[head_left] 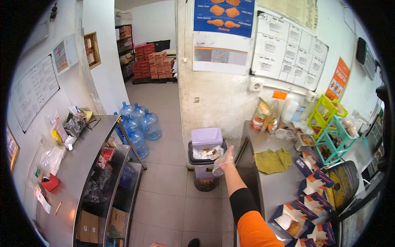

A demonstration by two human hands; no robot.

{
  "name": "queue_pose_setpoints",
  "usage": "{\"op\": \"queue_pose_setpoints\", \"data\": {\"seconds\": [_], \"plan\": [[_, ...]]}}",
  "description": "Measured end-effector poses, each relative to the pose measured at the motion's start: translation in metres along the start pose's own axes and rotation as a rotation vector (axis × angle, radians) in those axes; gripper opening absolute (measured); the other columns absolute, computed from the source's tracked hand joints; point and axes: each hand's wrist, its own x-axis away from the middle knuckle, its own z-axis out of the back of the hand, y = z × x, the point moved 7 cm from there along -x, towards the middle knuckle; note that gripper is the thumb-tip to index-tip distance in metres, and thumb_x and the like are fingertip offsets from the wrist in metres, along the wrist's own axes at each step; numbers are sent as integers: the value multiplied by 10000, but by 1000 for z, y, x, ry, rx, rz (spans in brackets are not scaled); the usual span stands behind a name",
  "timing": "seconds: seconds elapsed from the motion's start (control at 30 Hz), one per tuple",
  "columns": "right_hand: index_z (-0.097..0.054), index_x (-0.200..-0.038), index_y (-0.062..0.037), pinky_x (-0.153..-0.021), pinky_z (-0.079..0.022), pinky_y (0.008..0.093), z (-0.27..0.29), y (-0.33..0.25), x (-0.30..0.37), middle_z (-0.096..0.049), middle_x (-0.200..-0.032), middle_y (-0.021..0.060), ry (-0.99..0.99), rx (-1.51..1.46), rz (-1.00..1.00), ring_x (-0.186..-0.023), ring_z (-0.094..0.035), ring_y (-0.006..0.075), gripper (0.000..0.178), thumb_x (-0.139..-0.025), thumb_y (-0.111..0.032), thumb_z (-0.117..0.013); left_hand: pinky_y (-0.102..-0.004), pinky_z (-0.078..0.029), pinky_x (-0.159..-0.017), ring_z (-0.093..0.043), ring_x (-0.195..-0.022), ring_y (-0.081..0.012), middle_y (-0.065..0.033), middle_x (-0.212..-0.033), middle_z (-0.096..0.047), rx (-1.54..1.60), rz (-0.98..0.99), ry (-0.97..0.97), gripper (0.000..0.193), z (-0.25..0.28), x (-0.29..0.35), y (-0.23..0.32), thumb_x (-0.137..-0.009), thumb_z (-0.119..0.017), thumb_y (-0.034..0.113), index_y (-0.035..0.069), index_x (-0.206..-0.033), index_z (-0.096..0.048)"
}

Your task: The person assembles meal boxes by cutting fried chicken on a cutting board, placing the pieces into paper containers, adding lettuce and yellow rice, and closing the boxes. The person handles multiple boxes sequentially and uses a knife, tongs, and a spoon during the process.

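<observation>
One gloved right hand (223,163) is hovering at the right rim of one bin (200,171); fingers are extending loosely and are not visibly gripping anything; contact with the rim is hard to tell. A bit of skin (157,245) is showing at the lower picture edge; can't tell if it is the left hand, nor its state. The bin is standing on the floor (158,197), just off the left edge of the right table (270,183); its one lid (206,136) is standing open, and crumpled white paper (203,153) with brown bits is filling the top. On the right table, an olive cloth (269,161) is lying by the left edge, one pouch (260,115) is standing near the far left corner, and one clear tub (284,133) is sitting toward the far edge. Two racks, one yellow-green (322,116) and one teal (336,139), are standing at the far right corner. At least six blue boxes are lining the right side toward the near end; one box (303,209) is holding a white bundle (284,222) and a brown fried piece (294,228). At least five jugs (151,126) are standing beyond the far right corner of the left table (88,154). Two cartons (88,227) (117,222) are sitting on its lower shelf.
</observation>
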Motion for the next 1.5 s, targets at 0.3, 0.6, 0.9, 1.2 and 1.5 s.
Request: {"op": "queue_pose_setpoints", "data": {"seconds": [0.3,0.6,0.9,1.2,1.5], "plan": [[-539,-1118,-59,-872,-447,407,36,4,160,-578,-1076,155,-62,84,169,-944,-562,261,292,-866,-206,-551,-261,-455,-699,-573,-771,-131,-66,-839,-643,-6,-123,-208,110,-8,-64,54,-806,-674,100,33,-887,-641],[-608,-1031,-36,-781,-509,308,123,-43,627,-632,-975,47,451,725,567,-869,-604,142,207,-873,-168,-607,-240,-451,-686,-569,-761,-105,-39,-789,-611,116,-242,-1004,165,-164,-1,167,-806,-654,37,10,-960,-599],[-596,-1037,-10,-878,-450,386,324,-80,1134,-624,-1018,189,2094,984,832,-990,-586,320,300,-840,-237,-592,-271,-470,-738,-604,-822,-167,-78,-905,-630,44,-752,-1687,155,-359,303,230,-832,-638,136,28,-943,-627],[-562,-1122,-12,-890,-439,405,425,-129,1149,-575,-1141,222,1740,1047,133,-1066,-545,343,487,-743,-299,-669,-263,-479,-733,-602,-815,-146,-66,-910,-624,-29,-710,-1892,170,-411,431,223,-839,-640,140,33,-970,-623],[-578,-1043,-44,-838,-436,424,372,-117,1132,-594,-993,165,1725,1530,469,-964,-547,346,451,-684,-257,-749,-294,-478,-729,-614,-827,-201,-93,-892,-629,-9,-869,-1989,158,-490,471,248,-832,-632,147,36,-943,-616]]}}
